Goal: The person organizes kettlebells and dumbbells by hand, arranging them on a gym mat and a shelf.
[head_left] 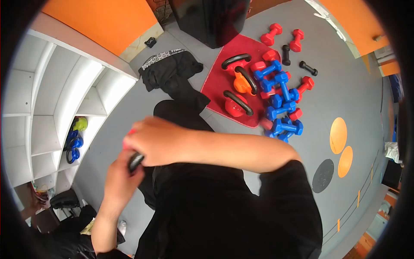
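Note:
My right hand (157, 140) reaches across from the right, its fingers closed round a red and black object (136, 161), mostly hidden. Below it, my left hand (121, 175) grips the object's black part, and a bit of red shows beyond the right-hand fingers. The two hands touch or nearly touch. Whether the object is a kettlebell or a dumbbell cannot be made out. On a red mat (215, 95) stand red kettlebells (235, 106) and an orange kettlebell (241, 84) with black handles. Blue dumbbells (278, 112) and red dumbbells (271, 34) lie in a pile and around it.
White shelves (45, 134) at the left hold blue kettlebells (75, 153). A black garment (172, 71) lies on the floor near a black bin (211, 21). Black dumbbells (308, 68) lie to the right. Another person's dark clothing (64, 231) appears at the lower left.

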### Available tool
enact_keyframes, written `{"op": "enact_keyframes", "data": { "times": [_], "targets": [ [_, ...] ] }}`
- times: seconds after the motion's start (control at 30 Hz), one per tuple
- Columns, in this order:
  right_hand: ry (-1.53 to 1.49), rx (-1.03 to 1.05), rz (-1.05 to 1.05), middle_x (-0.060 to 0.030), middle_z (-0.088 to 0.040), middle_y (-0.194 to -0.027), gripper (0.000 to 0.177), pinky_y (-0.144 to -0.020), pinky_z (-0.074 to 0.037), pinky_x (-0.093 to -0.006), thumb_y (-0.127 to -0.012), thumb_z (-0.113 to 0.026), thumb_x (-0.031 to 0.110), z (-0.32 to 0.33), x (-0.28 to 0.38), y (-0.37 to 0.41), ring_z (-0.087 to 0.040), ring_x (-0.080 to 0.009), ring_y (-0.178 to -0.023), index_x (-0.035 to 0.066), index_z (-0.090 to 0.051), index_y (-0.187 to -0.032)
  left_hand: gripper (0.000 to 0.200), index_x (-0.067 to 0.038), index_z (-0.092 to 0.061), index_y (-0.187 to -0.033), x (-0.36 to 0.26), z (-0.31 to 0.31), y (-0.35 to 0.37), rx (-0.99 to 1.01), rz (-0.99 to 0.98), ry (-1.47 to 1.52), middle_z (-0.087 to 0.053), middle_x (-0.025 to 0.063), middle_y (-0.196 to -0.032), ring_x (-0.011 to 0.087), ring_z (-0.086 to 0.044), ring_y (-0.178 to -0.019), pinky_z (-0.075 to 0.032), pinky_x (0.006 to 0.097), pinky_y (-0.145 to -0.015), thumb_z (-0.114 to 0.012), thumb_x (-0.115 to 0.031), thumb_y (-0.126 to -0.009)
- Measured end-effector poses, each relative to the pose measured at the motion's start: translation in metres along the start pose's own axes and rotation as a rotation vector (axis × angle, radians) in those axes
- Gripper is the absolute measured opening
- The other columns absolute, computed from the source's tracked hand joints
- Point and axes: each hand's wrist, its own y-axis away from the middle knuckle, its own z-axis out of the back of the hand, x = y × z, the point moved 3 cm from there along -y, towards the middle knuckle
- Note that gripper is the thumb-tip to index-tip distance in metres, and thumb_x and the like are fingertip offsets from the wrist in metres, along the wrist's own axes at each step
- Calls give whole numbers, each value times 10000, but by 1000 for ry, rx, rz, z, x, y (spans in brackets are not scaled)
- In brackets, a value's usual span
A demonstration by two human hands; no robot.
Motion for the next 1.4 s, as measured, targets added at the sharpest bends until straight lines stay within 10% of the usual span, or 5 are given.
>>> {"op": "enact_keyframes", "data": {
  "times": [0.23,0.4,0.9,1.17,1.4],
  "targets": [
    [254,8,-694,-96,-689,-818,277,-859,-444,-458,-716,-748,92,111,8,147,-677,-338,-814,97,-617,-960,567,-2,-447,-1291,-96,-108,-68,490,-594,194,-622,228,-1111,411,-629,-1039,-498,495,-887,-728,-103,-810],
    [142,-247,-1229,-94,-672,-825,305,-641,-488,-336,-695,-717,-19,110,-35,234,-654,-231,-697,70,-585,-955,575,-58,-514,-1290,-98,-30,-86,-29,-856,145,-524,160,-1460,358,-479,-1388,-372,492,-1169,-781,-108,-784],
    [-510,-1081,-1295,-8,-557,-700,357,-464,-352,-251,-708,-645,-134,43,-128,367,-485,-80,-520,112,-507,-927,437,-46,-578,-1204,305,-88,-61,349,241,-4,-585,168,-1287,362,-588,-1170,-484,411,-981,-712,-356,-928],
    [-604,-1113,-1198,-5,-585,-707,360,-511,-343,-234,-690,-658,-132,-10,-173,386,-501,-79,-568,110,-526,-922,496,-42,-529,-1322,353,-121,-13,121,172,-157,-514,218,-1399,419,-502,-1309,-432,467,-1084,-688,-321,-944],
    [-87,-544,-1311,-54,-630,-840,397,-613,-502,-293,-738,-697,34,10,-197,430,-610,-140,-691,39,-596,-1121,568,-11,-487,-1386,385,-169,16,-404,424,177,-483,221,-1408,378,-461,-1337,-359,451,-1140,-662,-360,-973]
  ]
}}
